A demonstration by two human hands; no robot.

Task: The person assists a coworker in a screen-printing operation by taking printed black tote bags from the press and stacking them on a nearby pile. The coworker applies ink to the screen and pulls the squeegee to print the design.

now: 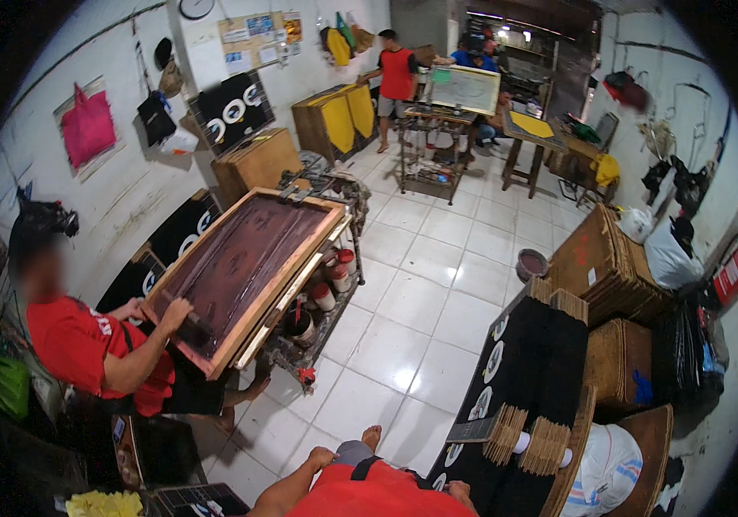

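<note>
My left hand [322, 457] rests at the grey shorts [353, 451] over my leg, its fingers curled in with nothing seen in them. My right hand [458, 493] hangs low at my right side, near the stacked black fabric panels [507, 388] with white round prints; its fingers are too hidden to make out. At the left, a person in a red shirt [85, 345] holds a squeegee [192, 327] on a wooden-framed printing screen [235, 258] with a dark reddish mesh. The screen is tilted on a metal stand.
Paint tubs [323, 297] sit on the stand's lower shelf. Bundles of corrugated cardboard [507, 435] lie on the panels at my right. Cardboard stacks [589, 258] and a white sack [607, 470] stand beyond. A bucket [531, 263] is on the tiled floor [386, 345]. People work at the back.
</note>
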